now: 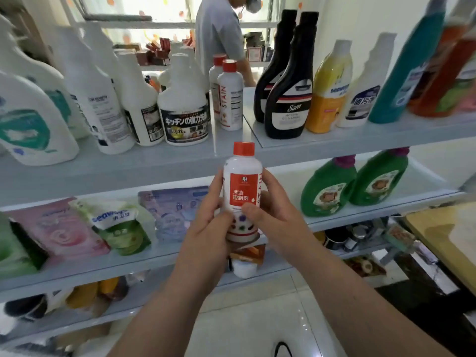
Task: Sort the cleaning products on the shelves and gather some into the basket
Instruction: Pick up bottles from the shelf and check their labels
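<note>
Both hands, left hand [206,225] and right hand [273,217], clasp an upright red-capped stain remover bottle [242,186] between them, shelves [180,161] just beyond.

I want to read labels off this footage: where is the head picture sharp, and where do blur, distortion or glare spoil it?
Head view: the red-capped bottle, gripped by the left hand and right hand, is sharp and legible; the white jug at the left edge smears and leans; the top shelf bows from the wide lens; the window behind is blown out.
</note>
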{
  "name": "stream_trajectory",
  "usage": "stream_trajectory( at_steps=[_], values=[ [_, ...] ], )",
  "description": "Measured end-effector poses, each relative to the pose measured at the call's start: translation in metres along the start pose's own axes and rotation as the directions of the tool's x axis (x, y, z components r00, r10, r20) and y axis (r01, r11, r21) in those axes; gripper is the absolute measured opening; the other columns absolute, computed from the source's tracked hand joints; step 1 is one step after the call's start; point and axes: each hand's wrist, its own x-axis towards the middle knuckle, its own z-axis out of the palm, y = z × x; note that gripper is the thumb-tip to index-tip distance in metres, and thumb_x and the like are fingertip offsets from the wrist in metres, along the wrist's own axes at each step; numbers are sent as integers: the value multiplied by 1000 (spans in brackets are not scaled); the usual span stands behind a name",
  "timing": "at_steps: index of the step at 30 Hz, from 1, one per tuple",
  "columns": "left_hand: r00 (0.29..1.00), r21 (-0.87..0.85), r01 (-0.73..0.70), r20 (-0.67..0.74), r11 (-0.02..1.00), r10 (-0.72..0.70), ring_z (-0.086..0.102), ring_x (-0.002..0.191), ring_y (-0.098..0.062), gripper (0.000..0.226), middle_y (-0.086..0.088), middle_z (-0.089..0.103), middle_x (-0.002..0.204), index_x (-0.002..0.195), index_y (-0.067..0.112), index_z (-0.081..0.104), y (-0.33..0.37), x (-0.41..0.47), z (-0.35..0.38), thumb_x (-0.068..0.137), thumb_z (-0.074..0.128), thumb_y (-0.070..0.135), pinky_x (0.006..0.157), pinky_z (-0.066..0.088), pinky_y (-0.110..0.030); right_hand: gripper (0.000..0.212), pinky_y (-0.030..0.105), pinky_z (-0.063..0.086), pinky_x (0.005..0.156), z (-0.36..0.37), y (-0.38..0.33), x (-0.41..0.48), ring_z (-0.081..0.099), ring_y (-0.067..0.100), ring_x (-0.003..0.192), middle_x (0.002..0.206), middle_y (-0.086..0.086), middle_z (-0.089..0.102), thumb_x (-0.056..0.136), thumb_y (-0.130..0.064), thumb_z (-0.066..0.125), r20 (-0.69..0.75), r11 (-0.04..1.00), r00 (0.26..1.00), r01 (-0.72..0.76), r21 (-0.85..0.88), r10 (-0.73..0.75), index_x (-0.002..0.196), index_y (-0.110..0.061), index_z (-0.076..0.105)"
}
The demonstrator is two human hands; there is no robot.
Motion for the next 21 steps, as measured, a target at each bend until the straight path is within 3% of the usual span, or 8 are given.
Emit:
stream_trajectory(
  at_steps=[5, 7, 9, 11, 14, 18, 21],
  values=[
    [991, 202, -133, 46, 970, 126, 61, 124, -10, 59, 17, 53, 142, 134, 77, 36, 26, 50, 33, 92, 51, 39, 100, 56, -46, 76, 45, 55, 101, -45, -16, 34, 65, 14, 124, 133, -8, 68, 88, -43, 73, -109, 991, 985, 129, -48, -133, 153, -49, 33],
    [975, 281, -212, -11, 936, 224, 58, 123, -1, 59, 18, 49, 140, 136, 75, 35, 36, 72, 40, 94, 50, 37, 103, 54, -42, 77, 34, 56, 98, -62, -17, 48, 64, 9, 123, 133, -13, 67, 92, -35, 73, -156, 983, 971, 171, -69, -180, 155, -47, 30],
    [941, 445, -257, -87, 858, 327, 51, 129, -3, 63, 14, 40, 147, 150, 57, 29, 44, 96, 42, 99, 51, 29, 109, 49, -43, 75, 20, 56, 89, -76, -17, 62, 63, 2, 121, 132, -21, 66, 94, -30, 73, -187, 974, 957, 209, -92, -223, 154, -48, 31],
    [917, 625, -255, -86, 738, 389, 43, 134, -8, 75, 9, 27, 156, 159, 43, 15, 53, 125, 44, 99, 55, 21, 112, 43, -40, 72, 12, 54, 86, -86, -18, 75, 62, -3, 120, 129, -28, 65, 95, -28, 73, -213, 968, 945, 231, -102, -248, 150, -53, 34],
    [907, 734, -199, -113, 650, 406, 43, 134, -17, 95, -4, 20, 163, 162, 35, -2, 61, 170, 54, 96, 62, 12, 102, 36, -30, 71, 13, 54, 87, -97, -16, 91, 62, -3, 120, 128, -29, 65, 95, -25, 73, -219, 960, 936, 260, -101, -276, 142, -63, 37],
    [903, 728, -125, -198, 674, 381, 49, 137, -25, 110, -7, 16, 168, 159, 39, -13, 61, 209, 65, 92, 71, 17, 112, 39, -39, 74, 14, 56, 87, -108, -9, 102, 60, -3, 122, 134, -27, 63, 93, -28, 75, -190, 965, 946, 247, -93, -261, 150, -54, 34],
    [865, 747, -73, -283, 661, 415, 42, 144, -26, 110, -7, 25, 165, 159, 34, -6, 60, 227, 63, 89, 78, 27, 115, 37, -42, 75, 27, 57, 96, -113, -7, 107, 60, 0, 124, 136, -24, 63, 92, -30, 76, -172, 965, 951, 247, -83, -258, 151, -51, 34]
  ],
)
